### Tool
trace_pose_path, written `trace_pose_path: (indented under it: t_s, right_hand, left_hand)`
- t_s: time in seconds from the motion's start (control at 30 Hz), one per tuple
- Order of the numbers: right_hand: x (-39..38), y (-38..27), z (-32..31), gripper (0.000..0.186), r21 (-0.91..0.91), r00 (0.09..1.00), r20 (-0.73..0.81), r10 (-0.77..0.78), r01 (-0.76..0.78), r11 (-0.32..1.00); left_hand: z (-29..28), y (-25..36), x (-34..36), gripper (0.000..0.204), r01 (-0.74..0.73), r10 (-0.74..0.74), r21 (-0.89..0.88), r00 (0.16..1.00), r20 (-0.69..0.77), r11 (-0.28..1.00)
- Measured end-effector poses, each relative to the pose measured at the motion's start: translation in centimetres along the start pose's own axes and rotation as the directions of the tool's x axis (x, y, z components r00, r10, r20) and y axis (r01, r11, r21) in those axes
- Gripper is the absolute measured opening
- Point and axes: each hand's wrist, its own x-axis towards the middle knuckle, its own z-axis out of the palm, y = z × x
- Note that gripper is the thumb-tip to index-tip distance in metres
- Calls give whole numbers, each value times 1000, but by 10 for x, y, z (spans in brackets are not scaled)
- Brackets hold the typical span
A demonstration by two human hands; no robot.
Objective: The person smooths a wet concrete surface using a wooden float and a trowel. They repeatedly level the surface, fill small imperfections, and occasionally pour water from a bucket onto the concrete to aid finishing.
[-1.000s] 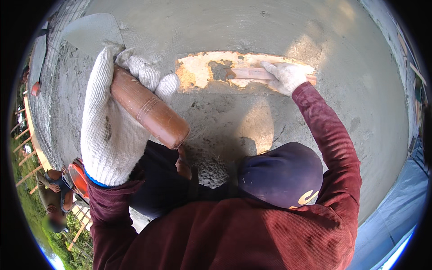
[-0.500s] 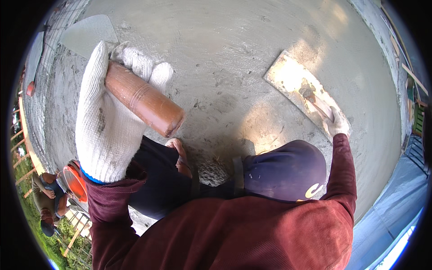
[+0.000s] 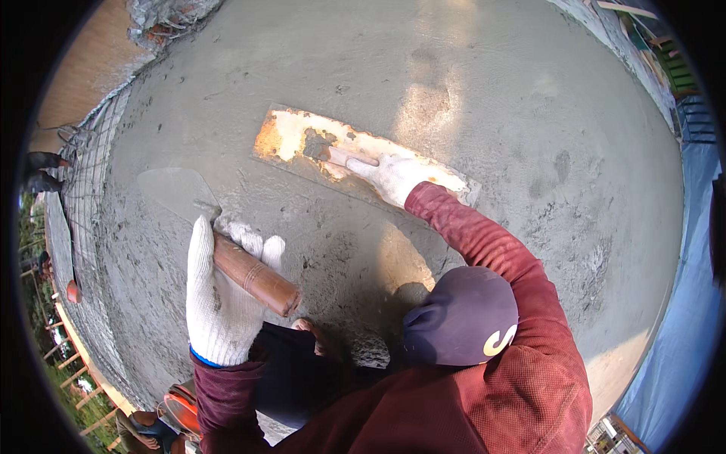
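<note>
My left hand (image 3: pixel 215 321), in a white knit glove with a blue cuff edge, is closed round the brown handle of a pointing trowel (image 3: pixel 259 277). The trowel's flat grey blade (image 3: pixel 178 191) reaches away to the far left above the wet concrete (image 3: pixel 325 60); whether it touches is unclear. Out in front, my right hand (image 3: pixel 396 178), gloved too, grips the handle of a long rectangular float (image 3: pixel 291 132). That float lies flat on the concrete, slanting from far left to near right, its top crusted with cement and rust-coloured patches.
Wire mesh (image 3: pixel 89 181) borders the slab at left, near a second orange-handled tool (image 3: pixel 72 291). An orange bucket (image 3: pixel 180 408) and another person (image 3: pixel 140 435) are at lower left. Blue sheeting (image 3: pixel 665 280) runs along the right. My bent knee (image 3: pixel 461 318) is close to the surface.
My right hand has swept the float leftward and farther out across the concrete, turning it flatter across the view. My left hand, still holding the trowel, appears lower and farther right as the view shifted.
</note>
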Motion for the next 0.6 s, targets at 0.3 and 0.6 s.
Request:
trace_pose_path:
  t_s: [0.3,0.6]
  right_hand:
    - [13,157,-34,61,215,692,-639,337,-260,941]
    - [-182,295,-12,78,405,306,-480,822,-754,517]
  left_hand:
    - [4,-19,46,21,76,-101,155,982,158,985]
    - [-7,-30,83,23,81,-127,307,983,132,948]
